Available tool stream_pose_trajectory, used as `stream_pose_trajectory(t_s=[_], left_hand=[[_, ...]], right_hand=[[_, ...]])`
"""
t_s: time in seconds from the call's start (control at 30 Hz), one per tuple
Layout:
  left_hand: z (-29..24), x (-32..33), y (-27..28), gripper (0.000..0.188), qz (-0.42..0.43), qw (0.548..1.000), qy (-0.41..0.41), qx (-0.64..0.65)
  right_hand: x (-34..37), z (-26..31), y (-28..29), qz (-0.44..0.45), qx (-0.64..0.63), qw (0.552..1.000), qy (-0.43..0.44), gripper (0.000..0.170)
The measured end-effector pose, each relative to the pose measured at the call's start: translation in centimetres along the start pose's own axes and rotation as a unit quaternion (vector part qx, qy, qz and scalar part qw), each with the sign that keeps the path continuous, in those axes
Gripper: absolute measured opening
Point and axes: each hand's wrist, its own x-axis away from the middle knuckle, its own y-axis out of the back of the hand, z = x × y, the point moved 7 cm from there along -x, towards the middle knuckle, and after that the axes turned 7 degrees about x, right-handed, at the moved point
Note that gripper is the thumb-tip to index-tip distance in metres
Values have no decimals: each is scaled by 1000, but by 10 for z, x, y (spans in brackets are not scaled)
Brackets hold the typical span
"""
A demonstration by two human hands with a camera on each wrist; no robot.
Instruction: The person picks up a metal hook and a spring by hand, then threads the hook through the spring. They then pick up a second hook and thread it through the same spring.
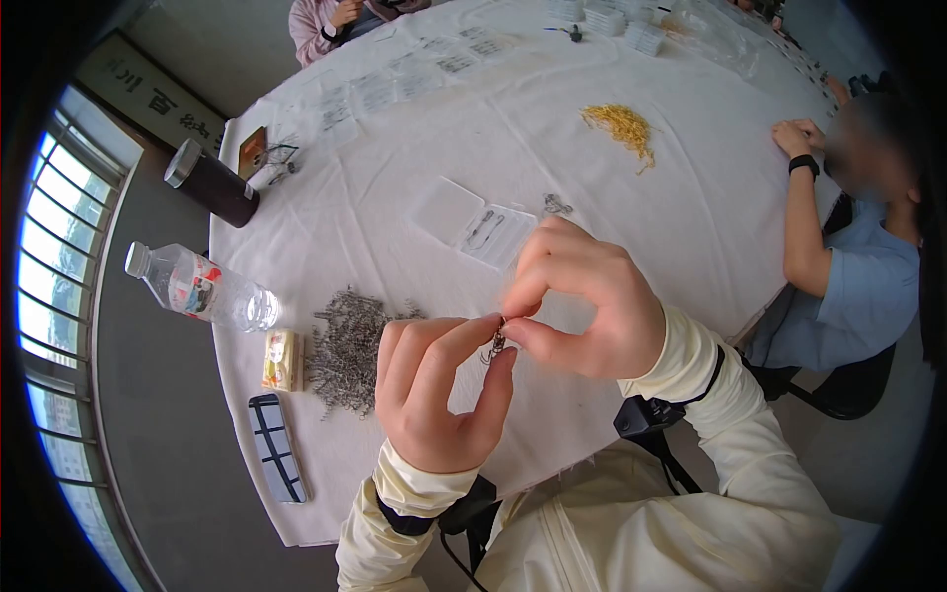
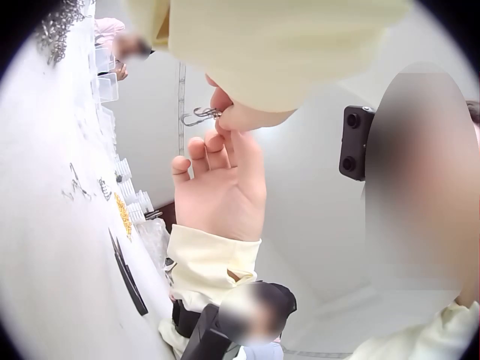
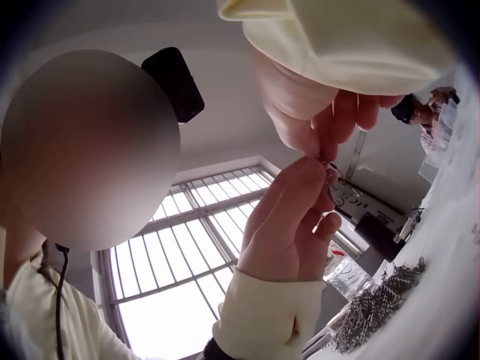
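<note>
Over the near part of the white table, my two hands meet fingertip to fingertip at a small bunch of metal fish hooks (image 1: 497,345). My left hand (image 1: 434,395) pinches the hooks between thumb and forefinger. From the other side, my right hand (image 1: 592,306) pinches at their upper end with thumb and forefinger. In the left wrist view the curved hook bends (image 2: 196,117) stick out past the left fingertips. A tangled heap of dark metal hooks (image 1: 350,345) lies left of my left hand. Beyond the hands, an open clear plastic case (image 1: 449,212) has several hooks inside.
At left stand a water bottle (image 1: 202,286) and a dark thermos (image 1: 222,187), with a tissue pack (image 1: 283,360) and a phone (image 1: 278,449) nearer. A yellow heap (image 1: 621,128) and clear boxes (image 1: 602,18) lie farther off. A person (image 1: 838,257) sits at right.
</note>
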Motion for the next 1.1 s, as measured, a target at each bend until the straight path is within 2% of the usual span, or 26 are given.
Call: stream_pose_trajectory(t_s=[0.17, 0.23, 0.33, 0.5, 0.57, 0.6, 0.67, 0.77, 0.87, 0.93, 0.97, 1.03, 1.07, 1.1], left_hand=[[17, 6, -10, 30, 32, 996, 54, 58], [25, 6, -14, 28, 49, 990, 95, 89], [32, 11, -21, 23, 80, 984, 104, 123], [42, 18, -28, 14, 56, 969, 155, 186], [46, 21, -26, 12, 39, 964, 168, 202], [47, 22, -28, 12, 39, 964, 168, 202], [51, 24, -29, 12, 5, 945, 186, 269], [58, 28, -28, 9, 16, 928, 230, 294], [61, 30, -26, 10, 0, 928, 220, 300], [63, 32, -28, 12, -14, 922, 237, 307], [66, 33, -28, 13, -28, 914, 252, 316], [69, 34, -28, 13, -28, 918, 247, 308], [69, 34, -28, 13, -27, 923, 241, 300], [70, 34, -29, 13, -28, 923, 241, 299]], right_hand=[[5, -16, -1, 44, -56, 997, -27, 13], [5, -12, -3, 52, -50, 997, -1, 14], [7, -11, -6, 46, -35, 998, 26, 15], [9, -15, -4, 30, -28, 999, 29, 14], [6, -21, 11, -15, -72, 995, -67, 14], [6, -28, 19, -2, -53, 994, -99, 14], [7, -41, 33, -16, -38, 993, -107, 10], [11, -64, 52, -42, -19, 990, -134, 9], [12, -86, 79, -79, 35, 985, -152, 8], [12, -103, 86, -33, 113, 972, -201, 12], [10, -107, 85, -33, 113, 972, -201, 12], [12, -122, 70, 48, 127, 966, -220, 12], [14, -128, 65, 48, 127, 966, -219, 12], [12, -129, 58, 58, 164, 968, -182, 13]])
